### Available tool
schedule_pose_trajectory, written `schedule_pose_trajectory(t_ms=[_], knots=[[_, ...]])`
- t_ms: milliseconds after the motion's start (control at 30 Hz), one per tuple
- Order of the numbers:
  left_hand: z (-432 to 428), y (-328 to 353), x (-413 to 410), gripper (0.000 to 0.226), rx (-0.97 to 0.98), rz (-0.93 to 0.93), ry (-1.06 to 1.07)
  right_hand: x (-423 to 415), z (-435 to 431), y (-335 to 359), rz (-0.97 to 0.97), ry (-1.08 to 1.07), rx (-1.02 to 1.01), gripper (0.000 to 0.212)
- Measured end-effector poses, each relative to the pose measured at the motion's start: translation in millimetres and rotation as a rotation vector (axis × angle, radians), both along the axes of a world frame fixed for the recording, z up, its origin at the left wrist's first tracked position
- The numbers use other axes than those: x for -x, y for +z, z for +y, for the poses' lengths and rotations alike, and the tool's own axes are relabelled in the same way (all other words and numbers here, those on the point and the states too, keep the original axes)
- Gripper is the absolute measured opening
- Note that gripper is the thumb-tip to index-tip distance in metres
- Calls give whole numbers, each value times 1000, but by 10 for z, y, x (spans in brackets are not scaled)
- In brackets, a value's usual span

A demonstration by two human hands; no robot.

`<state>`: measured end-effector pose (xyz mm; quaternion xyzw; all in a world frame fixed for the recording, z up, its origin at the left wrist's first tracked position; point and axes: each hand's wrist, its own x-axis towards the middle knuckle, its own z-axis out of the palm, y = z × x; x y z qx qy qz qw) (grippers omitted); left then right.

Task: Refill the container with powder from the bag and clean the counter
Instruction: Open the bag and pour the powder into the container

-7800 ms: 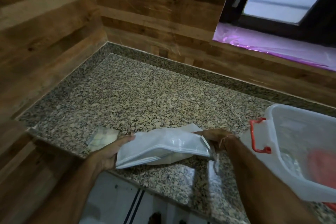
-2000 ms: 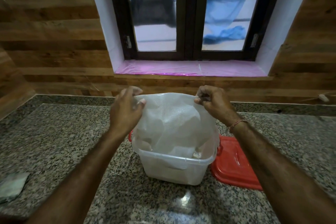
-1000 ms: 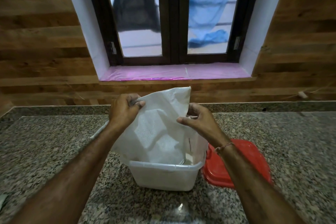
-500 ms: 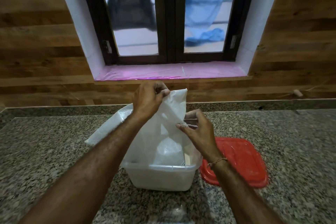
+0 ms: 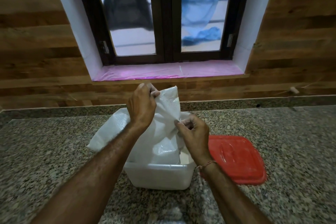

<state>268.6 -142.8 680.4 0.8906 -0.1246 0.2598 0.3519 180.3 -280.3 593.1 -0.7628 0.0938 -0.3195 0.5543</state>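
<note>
A white plastic bag (image 5: 164,138) hangs upended over a clear plastic container (image 5: 160,175) that stands on the granite counter (image 5: 54,160). The bag's lower end dips inside the container; one corner sticks out to the left. My left hand (image 5: 141,107) grips the bag's raised top end. My right hand (image 5: 193,132) pinches the bag's right side lower down, just above the container's rim. Any powder inside the container is hidden by the bag.
The container's red lid (image 5: 236,158) lies flat on the counter just right of it. A window with a pink-lined sill (image 5: 167,72) sits in the wooden wall behind the counter.
Both hands have drawn together: my left hand lifted the bag's end higher and rightward, my right hand dropped lower on its side. The bag has narrowed and stands more upright over the container.
</note>
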Motion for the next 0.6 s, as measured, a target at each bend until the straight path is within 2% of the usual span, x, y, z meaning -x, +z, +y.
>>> schedule_pose_trajectory(t_ms=[67,133,233,267,367,433,467,533,567,600], knots=[[14,15,-3,12,-21,-2,-64,-22,-75,-26,41,50,-18,24],[5,31,7,14,-38,16,-137,-29,-115,-1,64,57,62,28],[-70,16,79,13,-60,15,-218,-60,-137,137,93,87,106,60],[-101,6,111,15,-64,7,-229,-76,-134,172,83,101,96,57],[-148,-36,159,17,-73,-34,-240,-98,-141,182,43,69,127,24],[-124,-31,160,16,-83,-59,-230,-78,-157,201,44,103,106,23],[-107,-22,153,16,-86,-59,-229,-65,-166,231,37,161,37,27],[-98,1,142,17,-114,-36,-255,-53,-207,333,37,284,-145,67],[-108,18,148,17,-135,-23,-276,-69,-242,380,32,297,-155,81],[-119,36,159,18,-149,-18,-297,-90,-267,426,8,290,-78,81]])
